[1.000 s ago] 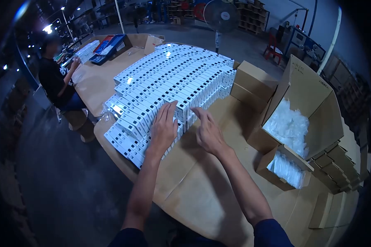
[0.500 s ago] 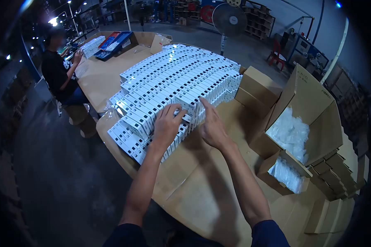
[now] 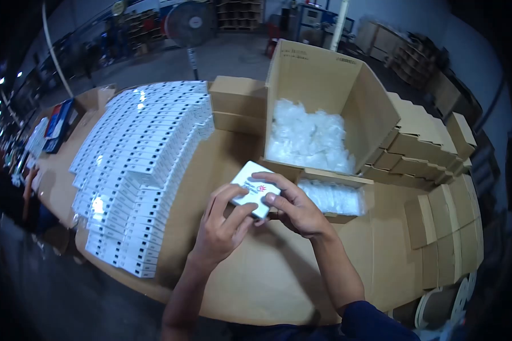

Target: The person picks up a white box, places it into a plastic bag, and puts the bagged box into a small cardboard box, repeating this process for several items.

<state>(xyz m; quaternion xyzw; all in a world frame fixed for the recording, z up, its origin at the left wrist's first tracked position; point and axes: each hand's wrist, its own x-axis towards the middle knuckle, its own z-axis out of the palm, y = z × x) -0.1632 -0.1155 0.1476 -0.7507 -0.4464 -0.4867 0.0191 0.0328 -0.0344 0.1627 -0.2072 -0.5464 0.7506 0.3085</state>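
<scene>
Between my two hands is a small white box (image 3: 250, 177) with a printed logo on its top face, held tilted above the cardboard-covered table. My left hand (image 3: 219, 224) grips its near left side, fingers bent over the top. On the right side, my right hand (image 3: 296, 207) has its thumb on the top face and its fingers round the edge. To the left stand long stacked rows of similar white boxes (image 3: 136, 153), set on edge. Behind my right hand is a small open carton (image 3: 347, 217) filled with clear plastic sleeves (image 3: 330, 197).
A large open carton (image 3: 375, 108) holds a heap of clear plastic bags (image 3: 310, 136). Folded brown cartons (image 3: 418, 133) are stacked at the right, with more (image 3: 449, 227) near the table's right edge. At far left a person (image 3: 11, 193) sits by a blue tray (image 3: 60, 125).
My hands have left the stacked rows and moved right, now holding one white box between them. The view has turned to the right.
</scene>
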